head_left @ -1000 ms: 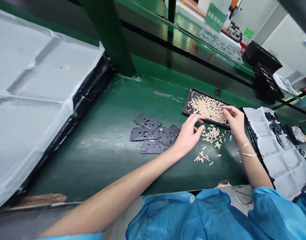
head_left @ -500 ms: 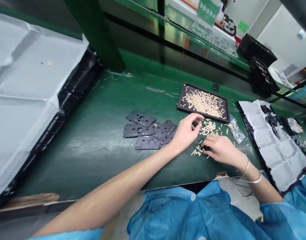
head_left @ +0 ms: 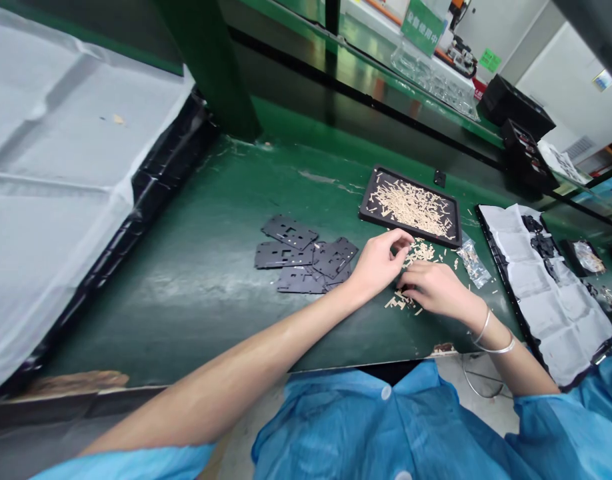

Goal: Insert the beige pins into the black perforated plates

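My left hand [head_left: 379, 261] is curled at the near edge of a pile of small beige strips [head_left: 421, 251]. Its thumb and fingertips come close together, and anything between them is too small to make out. Just to the right, my right hand [head_left: 436, 288] bends down over a second scatter of beige strips [head_left: 400, 301]. Its fingers are closed downward, and their tips are partly hidden. Beyond both hands lies a shallow black tray [head_left: 367, 212] full of similar strips. Several flat black plates with cut-outs [head_left: 289, 255] overlap left of my left hand.
A clear plastic bag [head_left: 473, 263] lies right of the strips. Farther right is a white-lined tray [head_left: 541, 287] with black parts. A large white-lined tray [head_left: 76, 153] takes up the left side. A green post [head_left: 219, 73] and a shelf [head_left: 366, 100] stand at the back.
My right hand has shifted slightly left and away from me, closer to my left hand. The left hand keeps nearly the same pose. The whole view has shifted a little.
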`<action>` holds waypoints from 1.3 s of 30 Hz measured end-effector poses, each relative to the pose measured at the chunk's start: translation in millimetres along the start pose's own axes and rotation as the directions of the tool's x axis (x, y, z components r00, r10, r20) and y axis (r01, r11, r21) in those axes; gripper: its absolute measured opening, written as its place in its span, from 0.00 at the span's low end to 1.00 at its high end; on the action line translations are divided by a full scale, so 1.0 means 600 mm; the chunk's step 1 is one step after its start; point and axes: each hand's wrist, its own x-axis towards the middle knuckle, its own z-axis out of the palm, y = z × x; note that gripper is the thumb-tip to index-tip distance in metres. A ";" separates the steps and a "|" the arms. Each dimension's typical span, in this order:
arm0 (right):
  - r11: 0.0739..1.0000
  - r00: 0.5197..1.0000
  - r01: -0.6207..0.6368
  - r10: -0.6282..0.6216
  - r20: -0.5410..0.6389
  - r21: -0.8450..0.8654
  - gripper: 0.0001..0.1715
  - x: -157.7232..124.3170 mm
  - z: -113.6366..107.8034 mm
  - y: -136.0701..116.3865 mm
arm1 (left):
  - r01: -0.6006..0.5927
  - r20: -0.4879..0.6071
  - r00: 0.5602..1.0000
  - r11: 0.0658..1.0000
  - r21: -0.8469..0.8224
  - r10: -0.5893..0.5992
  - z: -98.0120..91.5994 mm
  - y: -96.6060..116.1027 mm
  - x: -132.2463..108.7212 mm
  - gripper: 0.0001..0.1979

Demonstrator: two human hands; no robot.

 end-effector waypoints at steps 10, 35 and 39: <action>0.925 0.992 -0.107 0.125 -0.025 0.365 0.09 0.015 -0.001 0.016 | 0.060 0.010 0.998 0.997 -0.047 -0.060 -0.004 0.006 0.002 0.07; 0.216 0.881 0.033 0.454 -0.130 0.976 0.18 0.013 0.043 0.037 | 0.281 0.337 0.924 0.918 -0.280 -0.181 -0.012 0.027 -0.012 0.11; 0.203 0.883 0.034 0.453 -0.125 0.979 0.20 0.013 0.043 0.025 | 0.275 0.332 0.928 0.913 -0.302 -0.169 -0.013 0.024 -0.012 0.12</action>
